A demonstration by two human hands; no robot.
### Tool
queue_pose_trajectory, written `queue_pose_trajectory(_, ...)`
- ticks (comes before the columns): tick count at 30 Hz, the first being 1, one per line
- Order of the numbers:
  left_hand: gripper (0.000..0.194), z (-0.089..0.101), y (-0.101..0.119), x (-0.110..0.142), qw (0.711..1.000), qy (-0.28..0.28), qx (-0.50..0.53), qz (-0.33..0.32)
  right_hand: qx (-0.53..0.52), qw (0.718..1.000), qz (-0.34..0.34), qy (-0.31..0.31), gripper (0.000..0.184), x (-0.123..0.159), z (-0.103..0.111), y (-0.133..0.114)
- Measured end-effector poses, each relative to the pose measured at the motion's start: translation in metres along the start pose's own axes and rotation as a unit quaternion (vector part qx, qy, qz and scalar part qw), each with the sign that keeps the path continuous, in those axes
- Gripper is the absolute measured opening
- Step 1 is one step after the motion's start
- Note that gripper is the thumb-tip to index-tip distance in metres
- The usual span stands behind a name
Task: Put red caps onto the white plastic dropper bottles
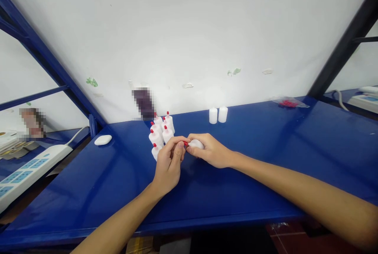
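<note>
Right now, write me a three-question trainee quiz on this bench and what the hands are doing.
1. True or false: the right hand grips a white bottle while the left hand pinches its red cap.
2. Which stand without red caps? A) the cluster of capped bottles beside the left hand B) the two white bottles near the wall C) both groups
3. Fill in: the bag of red caps lies at the far ____ of the blue table.

Key: 1 true; 2 B; 3 right.
</note>
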State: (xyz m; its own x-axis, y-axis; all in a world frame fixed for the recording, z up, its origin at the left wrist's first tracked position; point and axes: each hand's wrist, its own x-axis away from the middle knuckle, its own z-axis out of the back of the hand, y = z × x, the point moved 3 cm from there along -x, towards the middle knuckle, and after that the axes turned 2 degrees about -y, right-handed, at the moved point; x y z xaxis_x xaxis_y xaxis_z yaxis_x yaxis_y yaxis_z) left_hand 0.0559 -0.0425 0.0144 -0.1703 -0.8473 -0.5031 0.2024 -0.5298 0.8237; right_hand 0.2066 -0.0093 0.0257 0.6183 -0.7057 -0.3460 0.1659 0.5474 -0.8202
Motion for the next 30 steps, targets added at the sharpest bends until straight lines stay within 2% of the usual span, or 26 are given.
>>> queue_pose_trajectory(2, 0.03, 0.0, -0.001, 0.0, 1.0, -0.001, -0.003, -0.002, 0.011, 1.0, 0.0, 0.0, 0.02, -0.001, 0.0, 0.0)
queue_pose_trajectory(6, 0.03, -0.001, -0.003, 0.001, 0.999, -0.039, -0.021, 0.002, 0.008, 1.0, -0.011, -0.012, 0.027, 0.0, 0.001, -0.001)
queue_pose_trajectory(10, 0.029, -0.002, -0.003, 0.003, 0.997, -0.07, -0.034, -0.027, -0.042, 0.998, 0.005, -0.043, 0.041, 0.002, 0.003, -0.002)
queue_pose_trajectory(13, 0.029, -0.004, -0.001, 0.005, 0.994, -0.093, -0.042, -0.045, -0.056, 0.997, -0.001, -0.044, 0.051, 0.002, 0.002, -0.001)
queue_pose_trajectory(18, 0.029, -0.008, 0.001, 0.006, 0.988, -0.147, -0.032, -0.038, -0.061, 0.997, 0.01, -0.049, 0.052, 0.002, -0.001, -0.001)
queue_pose_trajectory(21, 0.025, -0.01, 0.003, 0.007, 0.986, -0.147, -0.049, -0.059, -0.037, 0.998, 0.017, -0.046, 0.054, 0.003, -0.003, -0.003)
queue_pose_trajectory(25, 0.02, -0.003, 0.007, 0.006, 0.979, -0.105, -0.123, -0.121, -0.011, 0.999, 0.016, -0.031, 0.056, 0.004, -0.003, -0.003)
queue_pose_trajectory(27, 0.016, 0.015, 0.009, 0.002, 0.966, -0.032, -0.189, -0.174, -0.018, 0.999, 0.017, -0.023, 0.057, 0.004, -0.002, 0.0)
queue_pose_trajectory(29, 0.012, 0.042, 0.01, -0.002, 0.936, 0.081, -0.26, -0.225, -0.033, 0.999, 0.02, -0.002, 0.057, 0.003, 0.0, 0.004)
queue_pose_trajectory(30, 0.013, 0.056, 0.01, -0.005, 0.916, 0.119, -0.297, -0.242, -0.039, 0.999, 0.02, 0.013, 0.056, 0.003, 0.001, 0.006)
